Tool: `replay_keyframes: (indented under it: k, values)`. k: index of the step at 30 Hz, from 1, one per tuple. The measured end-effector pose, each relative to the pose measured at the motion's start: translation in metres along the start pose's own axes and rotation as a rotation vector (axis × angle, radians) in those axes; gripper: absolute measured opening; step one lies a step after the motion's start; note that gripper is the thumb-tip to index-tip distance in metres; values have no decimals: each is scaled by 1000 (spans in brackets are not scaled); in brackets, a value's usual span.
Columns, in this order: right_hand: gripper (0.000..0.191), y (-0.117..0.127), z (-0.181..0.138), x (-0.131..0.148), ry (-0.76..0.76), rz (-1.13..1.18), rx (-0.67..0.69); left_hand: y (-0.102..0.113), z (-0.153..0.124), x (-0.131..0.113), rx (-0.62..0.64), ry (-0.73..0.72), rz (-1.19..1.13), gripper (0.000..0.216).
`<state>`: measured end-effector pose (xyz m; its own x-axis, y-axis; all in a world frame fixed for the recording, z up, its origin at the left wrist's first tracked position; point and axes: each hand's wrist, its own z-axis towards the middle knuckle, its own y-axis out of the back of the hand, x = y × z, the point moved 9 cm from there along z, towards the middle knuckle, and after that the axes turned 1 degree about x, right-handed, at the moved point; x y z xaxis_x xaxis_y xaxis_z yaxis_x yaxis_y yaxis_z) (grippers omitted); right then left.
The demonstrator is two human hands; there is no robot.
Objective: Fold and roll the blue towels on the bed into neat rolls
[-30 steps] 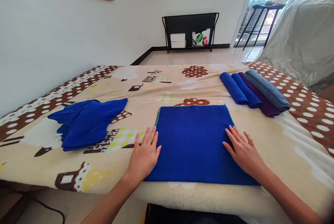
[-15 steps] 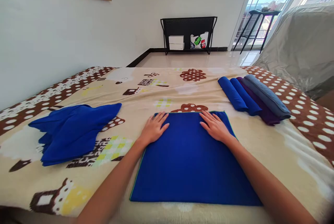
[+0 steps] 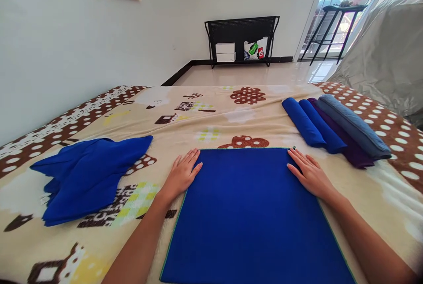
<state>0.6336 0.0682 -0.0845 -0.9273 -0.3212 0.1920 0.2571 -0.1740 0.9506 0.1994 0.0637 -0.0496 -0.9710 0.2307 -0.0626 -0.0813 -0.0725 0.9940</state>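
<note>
The flat, rectangular blue cloth [image 3: 251, 213] lies on the cream patterned fleece blanket [image 3: 178, 138]; left hand [image 3: 181, 174] and right hand [image 3: 310, 173] rest near its far corners, both grips released. Smoothing likely wants even, outward palm pressure.

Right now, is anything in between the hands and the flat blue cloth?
No, nothing I can see. The left hand is at the far left corner of the flat blue cloth, and the right hand is at its far right corner. The crumpled blue cloth and rolled cloths lie off to the sides.
</note>
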Motion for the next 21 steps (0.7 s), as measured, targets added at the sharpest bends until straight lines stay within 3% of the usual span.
replay_keyframes:
  k: [4,6,9,12,18,21]
  values:
    - [62,14,1,0,-11,10,-48,10,-4,0,-52,34,24,53]
    - [61,25,1,7,-4,25,-86,21,-7,-12,-100,6,30,53]
    - [58,32,1,28,85,83,-72,29,-10,-48,-89,-178,-10,55]
    - [60,16,0,45,177,75,55,16,-11,-74,38,-326,-53,59]
    - [62,-3,10,22,48,-12,69,-4,7,-36,16,-25,-7,60]
    - [62,0,14,17,43,-15,59,-1,9,-32,-1,-18,13,58]
